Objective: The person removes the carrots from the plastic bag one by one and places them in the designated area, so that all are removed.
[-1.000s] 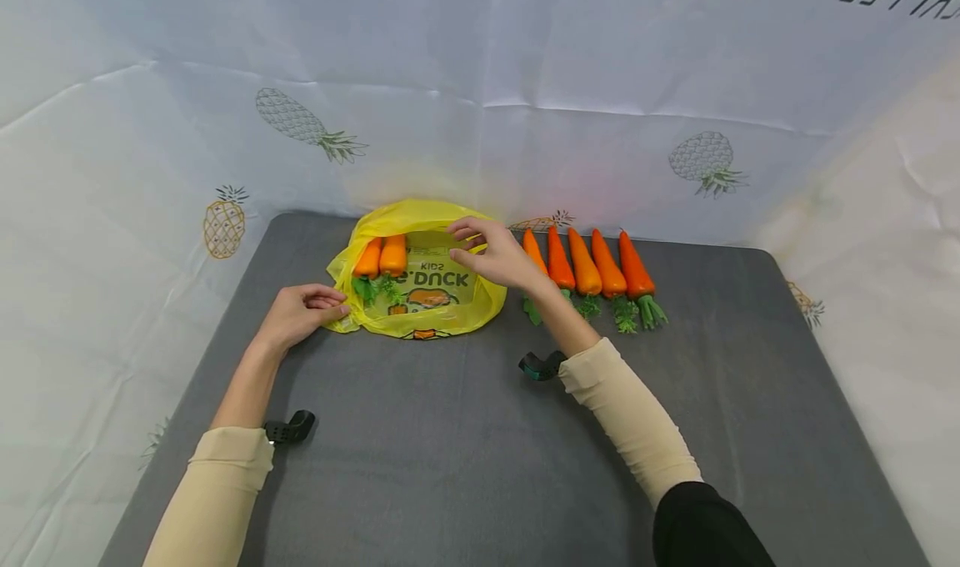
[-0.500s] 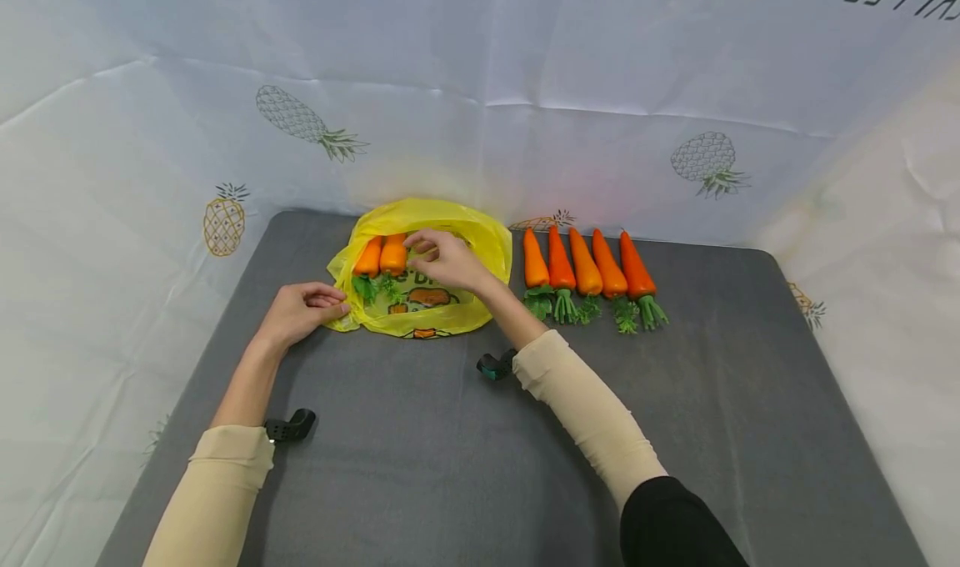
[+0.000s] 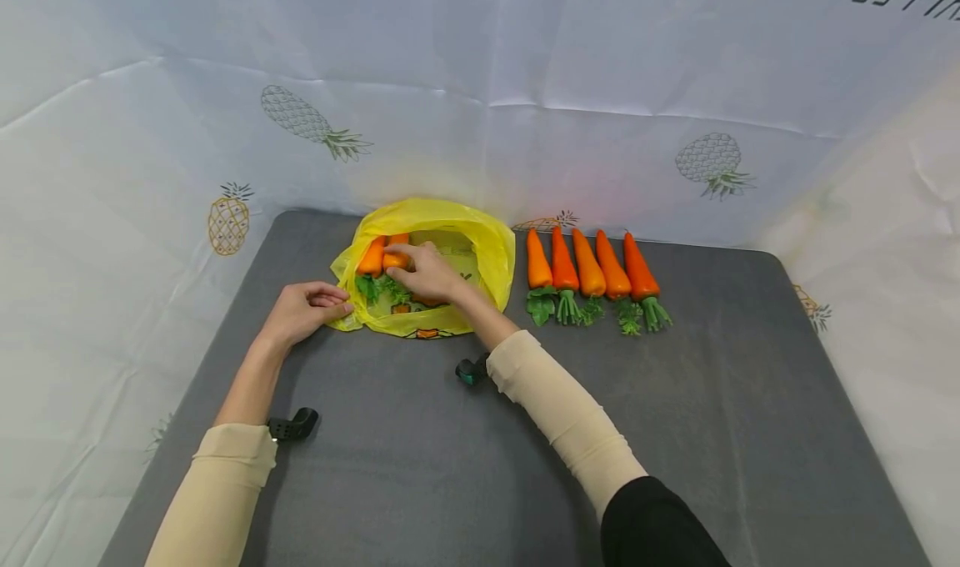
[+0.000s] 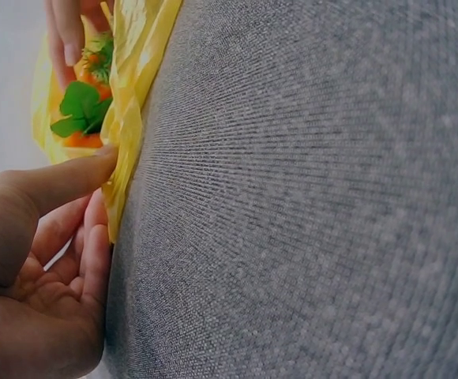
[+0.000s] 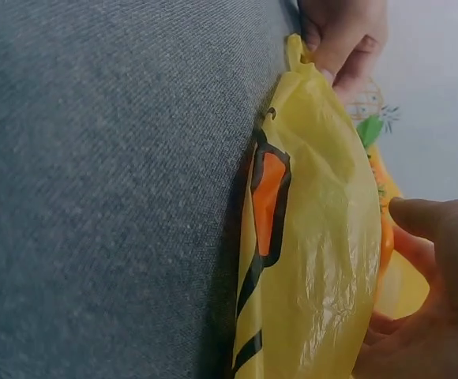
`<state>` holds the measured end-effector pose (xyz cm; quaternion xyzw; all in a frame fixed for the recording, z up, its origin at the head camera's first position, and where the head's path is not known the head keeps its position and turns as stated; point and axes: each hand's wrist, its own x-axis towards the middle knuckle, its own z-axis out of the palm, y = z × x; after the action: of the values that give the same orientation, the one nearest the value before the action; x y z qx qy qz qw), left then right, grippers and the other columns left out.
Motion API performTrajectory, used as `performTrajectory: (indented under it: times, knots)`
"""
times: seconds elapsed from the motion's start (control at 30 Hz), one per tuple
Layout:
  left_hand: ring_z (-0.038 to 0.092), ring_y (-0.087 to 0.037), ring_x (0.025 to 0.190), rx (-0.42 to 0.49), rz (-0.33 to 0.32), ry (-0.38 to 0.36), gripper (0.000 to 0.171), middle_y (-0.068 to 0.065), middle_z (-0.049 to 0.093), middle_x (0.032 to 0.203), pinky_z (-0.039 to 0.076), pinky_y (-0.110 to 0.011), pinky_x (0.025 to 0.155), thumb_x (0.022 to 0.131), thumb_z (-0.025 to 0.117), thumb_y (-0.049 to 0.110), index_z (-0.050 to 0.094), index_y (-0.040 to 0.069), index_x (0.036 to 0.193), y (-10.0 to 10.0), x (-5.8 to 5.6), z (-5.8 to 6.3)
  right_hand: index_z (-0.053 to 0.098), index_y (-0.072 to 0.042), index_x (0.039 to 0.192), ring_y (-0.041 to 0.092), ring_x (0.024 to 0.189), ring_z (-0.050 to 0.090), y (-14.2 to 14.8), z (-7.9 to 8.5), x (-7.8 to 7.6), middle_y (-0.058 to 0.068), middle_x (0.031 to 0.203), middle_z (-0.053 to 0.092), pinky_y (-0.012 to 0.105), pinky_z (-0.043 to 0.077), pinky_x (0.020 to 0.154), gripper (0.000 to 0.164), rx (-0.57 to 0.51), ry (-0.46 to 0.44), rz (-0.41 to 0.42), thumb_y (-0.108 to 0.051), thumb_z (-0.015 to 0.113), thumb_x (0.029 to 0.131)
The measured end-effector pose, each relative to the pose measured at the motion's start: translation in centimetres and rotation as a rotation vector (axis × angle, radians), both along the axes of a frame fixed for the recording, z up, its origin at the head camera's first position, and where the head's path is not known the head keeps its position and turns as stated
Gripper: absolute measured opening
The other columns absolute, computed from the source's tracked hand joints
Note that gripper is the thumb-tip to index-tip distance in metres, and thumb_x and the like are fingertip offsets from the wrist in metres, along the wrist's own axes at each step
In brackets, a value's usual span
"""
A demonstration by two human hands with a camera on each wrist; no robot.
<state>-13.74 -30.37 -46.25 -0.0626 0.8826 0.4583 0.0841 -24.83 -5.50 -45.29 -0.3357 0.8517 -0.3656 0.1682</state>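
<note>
A yellow plastic bag (image 3: 498, 258) lies at the back left of the table with its mouth open. Inside are two orange carrots with green tops, the left one (image 3: 371, 258) and, beside it, another carrot (image 3: 395, 262). My right hand (image 3: 435, 275) reaches into the bag and grips this second carrot between thumb and fingers. At the bag's left corner, my left hand (image 3: 298, 313) pinches the yellow edge, as the bag (image 4: 130, 87) in the left wrist view also shows. The fingertips of the right hand are partly hidden behind the bag in the right wrist view.
Several carrots (image 3: 588, 265) lie in a row right of the bag, leafy ends toward me. The grey table (image 3: 420, 450) meets a white pineapple-print cloth (image 3: 480, 150) behind it.
My right hand has moved left, from over the bag's right side to the second carrot inside, and its fingers have closed on it. The left hand has stayed at the corner.
</note>
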Motion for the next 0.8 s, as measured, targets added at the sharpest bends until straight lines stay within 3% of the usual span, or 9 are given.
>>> performTrajectory:
  times: [0.1, 0.2, 0.27, 0.4, 0.53, 0.7, 0.8]
  knots:
    - [0.066, 0.001, 0.082, -0.002, 0.000, 0.001, 0.037, -0.001, 0.077, 0.100, 0.056, -0.017, 0.075, 0.101, 0.081, 0.028, 0.076, -0.001, 0.124, 0.0, 0.0, -0.1, 0.057, -0.016, 0.158, 0.021, 0.089, 0.047, 0.0, 0.0, 0.3, -0.006, 0.066, 0.048, 0.036, 0.045, 0.087, 0.045, 0.035, 0.013, -0.006, -0.027, 0.056, 0.115]
    - [0.066, 0.000, 0.083, -0.005, 0.000, -0.004, 0.037, -0.002, 0.077, 0.100, 0.056, -0.017, 0.076, 0.101, 0.081, 0.028, 0.076, 0.000, 0.125, 0.0, -0.1, -0.1, 0.062, -0.013, 0.151, 0.024, 0.089, 0.048, 0.3, 0.0, 0.4, 0.000, 0.080, 0.054, 0.035, 0.042, 0.082, 0.039, 0.030, 0.003, -0.008, -0.024, 0.058, 0.113]
    - [0.066, 0.000, 0.083, -0.007, -0.001, -0.006, 0.038, -0.002, 0.077, 0.101, 0.056, -0.018, 0.076, 0.101, 0.081, 0.029, 0.076, 0.001, 0.125, 0.0, -0.1, -0.1, 0.065, -0.010, 0.145, 0.016, 0.086, 0.048, 0.7, -0.1, 0.5, 0.000, 0.084, 0.057, 0.028, 0.039, 0.077, 0.035, 0.009, -0.004, -0.024, -0.021, 0.061, 0.112]
    - [0.066, 0.000, 0.082, -0.005, 0.002, -0.008, 0.037, -0.001, 0.077, 0.099, 0.056, -0.018, 0.076, 0.101, 0.081, 0.028, 0.076, 0.000, 0.125, 0.0, -0.1, -0.2, 0.067, -0.005, 0.140, 0.013, 0.066, 0.043, 1.6, -0.3, 0.5, 0.008, 0.093, 0.067, 0.024, 0.036, 0.065, 0.032, -0.051, -0.025, -0.024, -0.014, 0.062, 0.110]
    - [0.066, 0.000, 0.082, 0.003, 0.002, -0.011, 0.037, 0.002, 0.076, 0.096, 0.056, -0.018, 0.076, 0.100, 0.081, 0.028, 0.075, 0.000, 0.124, -0.1, -0.1, -0.2, 0.067, -0.005, 0.140, 0.016, 0.078, 0.051, 2.5, -0.2, 0.7, 0.015, 0.125, 0.072, 0.025, 0.041, 0.071, 0.032, -0.084, -0.047, -0.018, -0.017, 0.063, 0.110]
    - [0.066, -0.001, 0.082, 0.002, 0.001, -0.011, 0.038, 0.003, 0.076, 0.096, 0.056, -0.018, 0.076, 0.100, 0.081, 0.029, 0.075, 0.000, 0.125, -0.1, -0.1, -0.2, 0.067, -0.004, 0.140, 0.021, 0.085, 0.055, 3.6, 0.3, 1.1, 0.015, 0.131, 0.071, 0.028, 0.044, 0.077, 0.033, -0.119, -0.068, -0.009, -0.018, 0.063, 0.111]
    - [0.066, -0.001, 0.083, 0.000, 0.002, -0.012, 0.038, 0.003, 0.076, 0.097, 0.055, -0.018, 0.076, 0.101, 0.081, 0.029, 0.075, 0.000, 0.125, 0.0, -0.1, -0.1, 0.067, -0.003, 0.140, 0.023, 0.098, 0.061, 4.1, 0.7, 1.4, 0.014, 0.136, 0.070, 0.031, 0.048, 0.086, 0.033, -0.119, -0.063, 0.010, -0.017, 0.063, 0.111]
